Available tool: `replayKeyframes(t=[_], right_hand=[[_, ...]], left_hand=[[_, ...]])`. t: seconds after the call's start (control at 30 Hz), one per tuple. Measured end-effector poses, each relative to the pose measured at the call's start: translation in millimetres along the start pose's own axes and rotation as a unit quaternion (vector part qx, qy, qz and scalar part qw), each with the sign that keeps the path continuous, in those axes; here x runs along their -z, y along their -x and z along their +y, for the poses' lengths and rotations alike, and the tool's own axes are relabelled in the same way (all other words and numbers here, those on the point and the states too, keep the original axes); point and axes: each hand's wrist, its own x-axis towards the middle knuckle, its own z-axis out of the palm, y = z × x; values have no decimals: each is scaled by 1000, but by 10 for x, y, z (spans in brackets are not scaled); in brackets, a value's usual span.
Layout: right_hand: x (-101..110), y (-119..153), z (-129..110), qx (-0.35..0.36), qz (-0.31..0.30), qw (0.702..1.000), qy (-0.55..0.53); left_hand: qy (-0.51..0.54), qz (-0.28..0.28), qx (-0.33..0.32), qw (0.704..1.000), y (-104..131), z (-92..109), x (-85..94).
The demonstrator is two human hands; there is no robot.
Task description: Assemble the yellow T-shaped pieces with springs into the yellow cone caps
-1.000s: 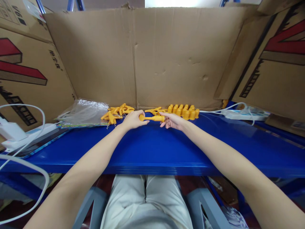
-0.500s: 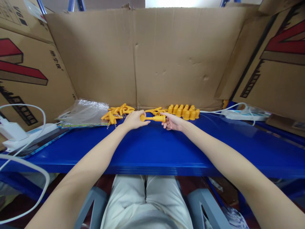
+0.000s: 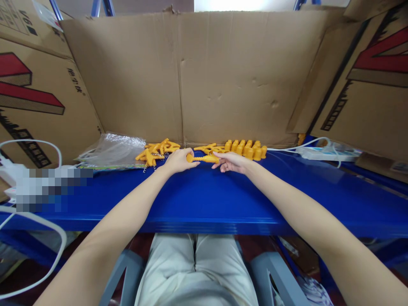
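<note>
Between my hands a yellow plastic rod with a twisted, screw-like shaft and a thicker ribbed part (image 3: 208,158) lies level above the blue tabletop. My left hand (image 3: 178,161) is closed on its round left end. At the ribbed right end is my right hand (image 3: 231,161), with thumb and forefinger on the piece and the other fingers loosely curled. Just behind lie flat yellow branched pieces (image 3: 208,147), partly hidden by the hands. Left of my left hand is a pile of yellow branched pieces (image 3: 156,151) with small metal chains. Several yellow cap-like pieces (image 3: 247,148) stand in rows behind my right hand.
A cardboard wall (image 3: 223,76) closes off the back of the blue table (image 3: 207,195). Clear plastic bags (image 3: 114,151) lie at left. A white power strip (image 3: 325,153) with a cable sits at right. Large cartons (image 3: 38,102) flank both sides.
The yellow rod and both hands have shifted very slightly left. My right fingers have straightened and slid along the ribbed end. The loose yellow pieces have stayed in place.
</note>
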Motion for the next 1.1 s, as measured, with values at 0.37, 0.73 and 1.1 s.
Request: replayKeyframes(t=[0.37,0.73,1.1], right_hand=[[-4,-46,4,-13,6,1000,-25],[195,-194,-265,172,190,954,-153],[-236,-879,-192,347,249,863,271]], left_hand=[[-20,11,1,1000,19,37,6],[55,-23,-31,998,52,88,-90],[6,-85,-39,996,10,72,-121]])
